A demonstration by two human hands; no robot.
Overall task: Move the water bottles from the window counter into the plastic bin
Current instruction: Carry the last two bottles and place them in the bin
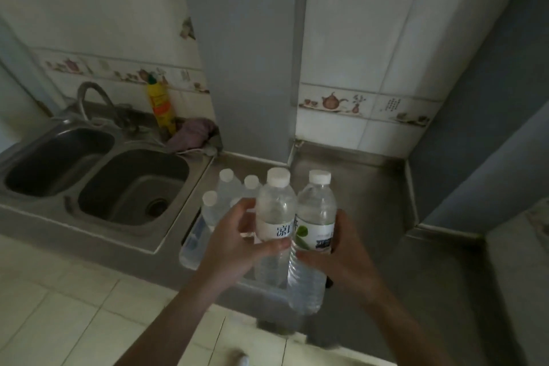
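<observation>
My left hand (234,242) grips a clear water bottle with a white cap and white label (274,211). Pressed against its right side is a second bottle with a green-leaf label (316,217), held by my right hand (344,255). Both bottles are upright and lifted over a clear plastic bin (193,242) that stands on the steel counter (365,187). Three more white-capped bottles (227,187) stand upright inside the bin behind my left hand. The bin's near wall is partly hidden by my hands and the held bottles.
A steel double sink (98,175) with a curved tap (92,95) lies left of the bin. A yellow detergent bottle (160,104) and a purple cloth (193,134) sit behind it. A grey pillar (246,53) and tiled walls close the back; pale floor tiles lie below.
</observation>
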